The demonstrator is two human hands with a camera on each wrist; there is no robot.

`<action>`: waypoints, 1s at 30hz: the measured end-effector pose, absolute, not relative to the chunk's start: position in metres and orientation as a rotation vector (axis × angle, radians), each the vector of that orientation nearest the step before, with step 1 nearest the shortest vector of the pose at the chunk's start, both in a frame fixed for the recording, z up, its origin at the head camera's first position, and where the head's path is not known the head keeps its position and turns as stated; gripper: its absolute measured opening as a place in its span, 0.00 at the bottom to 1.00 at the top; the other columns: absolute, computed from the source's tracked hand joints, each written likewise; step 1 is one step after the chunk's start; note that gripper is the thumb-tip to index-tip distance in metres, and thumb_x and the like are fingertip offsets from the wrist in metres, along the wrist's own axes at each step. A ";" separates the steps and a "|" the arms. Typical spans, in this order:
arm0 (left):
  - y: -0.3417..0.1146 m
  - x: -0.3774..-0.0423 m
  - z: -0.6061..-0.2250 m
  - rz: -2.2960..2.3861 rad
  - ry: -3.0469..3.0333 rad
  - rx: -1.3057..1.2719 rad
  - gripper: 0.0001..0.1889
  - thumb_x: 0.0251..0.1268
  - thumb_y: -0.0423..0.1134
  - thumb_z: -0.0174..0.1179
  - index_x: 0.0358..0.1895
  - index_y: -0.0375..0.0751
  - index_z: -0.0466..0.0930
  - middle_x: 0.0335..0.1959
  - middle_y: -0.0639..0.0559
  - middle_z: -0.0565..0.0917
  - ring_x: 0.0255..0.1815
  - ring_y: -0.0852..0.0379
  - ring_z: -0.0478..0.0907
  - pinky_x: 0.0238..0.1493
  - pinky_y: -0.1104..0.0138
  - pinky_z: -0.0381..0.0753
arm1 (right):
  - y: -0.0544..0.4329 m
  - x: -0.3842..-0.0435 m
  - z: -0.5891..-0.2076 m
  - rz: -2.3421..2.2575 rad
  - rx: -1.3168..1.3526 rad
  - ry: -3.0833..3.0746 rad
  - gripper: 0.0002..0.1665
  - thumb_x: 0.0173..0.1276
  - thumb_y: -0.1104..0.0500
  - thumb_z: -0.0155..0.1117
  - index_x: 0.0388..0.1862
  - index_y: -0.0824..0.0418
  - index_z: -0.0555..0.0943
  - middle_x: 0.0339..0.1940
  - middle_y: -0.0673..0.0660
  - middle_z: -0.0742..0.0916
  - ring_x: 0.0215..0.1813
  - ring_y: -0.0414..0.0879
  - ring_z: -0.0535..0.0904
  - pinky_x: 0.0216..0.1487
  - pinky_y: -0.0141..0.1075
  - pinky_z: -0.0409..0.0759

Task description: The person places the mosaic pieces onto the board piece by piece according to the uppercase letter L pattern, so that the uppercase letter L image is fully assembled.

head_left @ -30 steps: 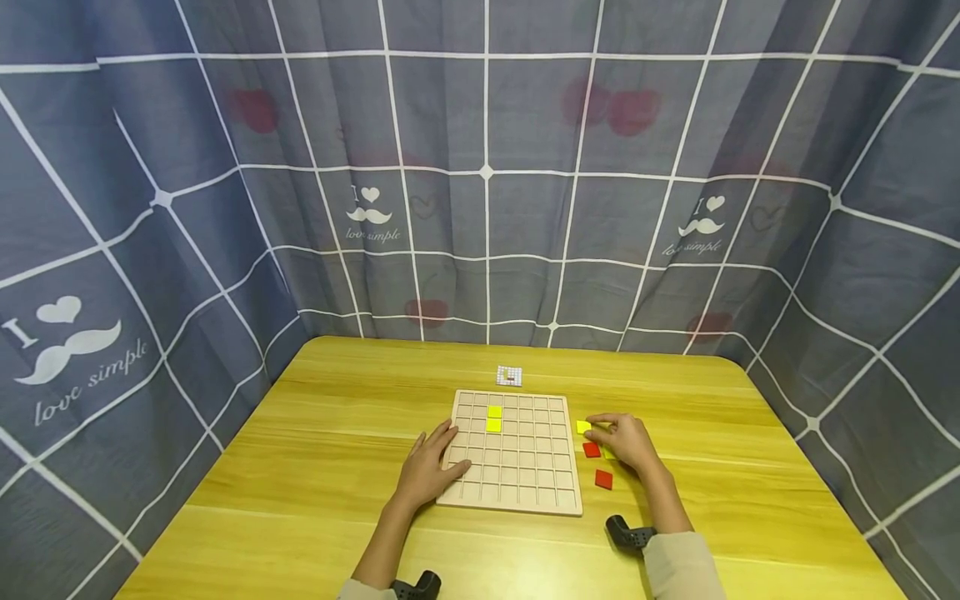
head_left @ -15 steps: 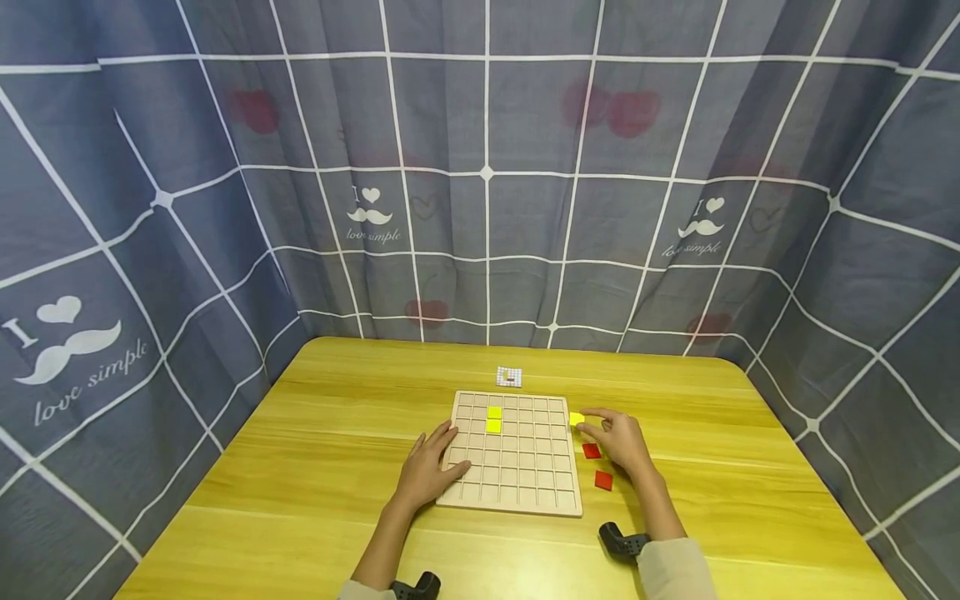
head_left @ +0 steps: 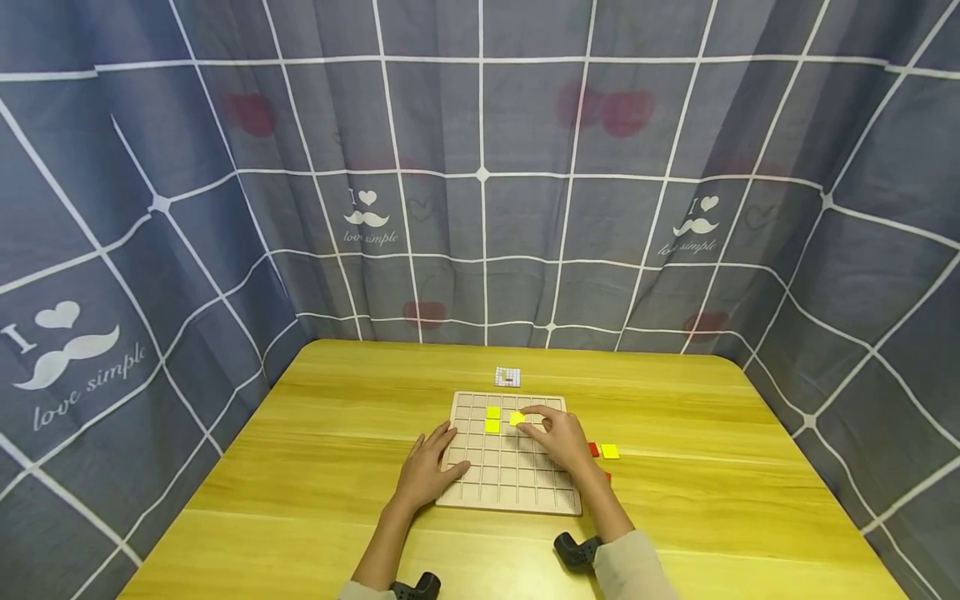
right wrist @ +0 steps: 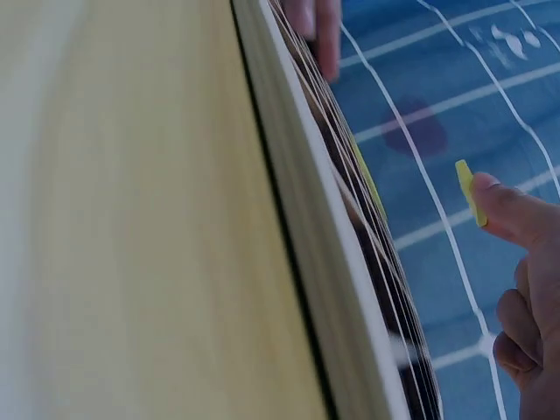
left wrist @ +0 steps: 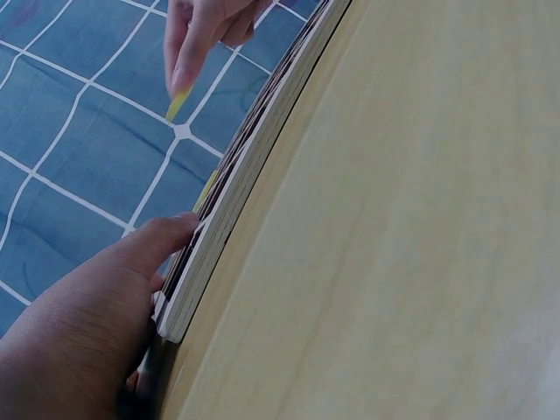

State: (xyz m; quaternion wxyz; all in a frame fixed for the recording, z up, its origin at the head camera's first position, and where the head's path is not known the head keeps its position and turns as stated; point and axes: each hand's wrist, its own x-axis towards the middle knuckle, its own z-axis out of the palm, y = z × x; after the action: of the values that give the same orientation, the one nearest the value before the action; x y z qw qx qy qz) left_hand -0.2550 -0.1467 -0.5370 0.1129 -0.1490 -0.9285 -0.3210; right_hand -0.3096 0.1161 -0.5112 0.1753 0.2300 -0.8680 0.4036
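Observation:
A square wooden grid board (head_left: 517,490) lies on the table, with two yellow square tiles (head_left: 492,419) set one below the other in its upper left part. My right hand (head_left: 564,442) pinches another yellow tile (head_left: 516,418) between thumb and fingertips, to the right of that pair. In the right wrist view this pinched tile (right wrist: 471,194) is tilted and held above the board's surface. My left hand (head_left: 425,469) rests at the board's left edge with fingers spread. Its thumb (left wrist: 166,236) lies over the edge onto the top.
Right of the board lie a loose yellow tile (head_left: 610,451) and a red tile (head_left: 593,449). A second red tile (head_left: 608,477) is mostly hidden by my right forearm. A small printed grid card (head_left: 507,377) lies behind the board; a curtain (head_left: 480,250) hangs beyond the table.
My right hand has picked up a yellow tile from beside the board and carried it left over the upper middle of the grid. The left hand has stayed in place.

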 end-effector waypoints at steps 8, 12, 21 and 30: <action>-0.145 -0.254 -0.536 -0.932 -2.715 -0.430 0.35 0.58 0.55 0.59 0.64 0.37 0.68 0.67 0.43 0.64 0.66 0.41 0.61 0.68 0.46 0.50 | 0.089 -0.307 -0.523 1.159 0.695 -2.560 0.19 0.56 0.46 0.68 0.43 0.54 0.85 0.06 0.40 0.58 0.11 0.33 0.46 0.11 0.25 0.50; -0.146 -0.253 -0.537 -0.922 -2.721 -0.426 0.35 0.58 0.55 0.59 0.64 0.37 0.68 0.67 0.43 0.64 0.66 0.41 0.61 0.68 0.46 0.51 | 0.084 -0.306 -0.532 1.108 0.697 -2.628 0.19 0.57 0.44 0.67 0.43 0.52 0.84 0.04 0.40 0.62 0.10 0.33 0.48 0.10 0.26 0.53; -0.146 -0.253 -0.538 -0.910 -2.722 -0.427 0.35 0.58 0.56 0.59 0.64 0.37 0.68 0.67 0.43 0.64 0.66 0.41 0.61 0.67 0.46 0.52 | 0.081 -0.305 -0.535 0.956 0.718 -2.621 0.17 0.55 0.42 0.68 0.40 0.48 0.85 0.14 0.43 0.79 0.14 0.34 0.55 0.20 0.29 0.69; -0.147 -0.255 -0.543 -0.893 -2.627 -0.476 0.33 0.59 0.55 0.58 0.62 0.34 0.70 0.65 0.40 0.67 0.62 0.34 0.64 0.63 0.41 0.56 | 0.080 -0.304 -0.533 0.915 0.710 -2.622 0.19 0.54 0.41 0.68 0.42 0.47 0.83 0.04 0.39 0.67 0.12 0.34 0.54 0.15 0.29 0.61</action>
State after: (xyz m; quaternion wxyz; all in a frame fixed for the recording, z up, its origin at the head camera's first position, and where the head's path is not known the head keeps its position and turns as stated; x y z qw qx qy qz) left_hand -0.2546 -0.1469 -0.5433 0.1623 -0.1668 -0.9208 -0.3131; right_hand -0.3042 0.0802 -0.5334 0.1370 0.2452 -0.9062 0.3162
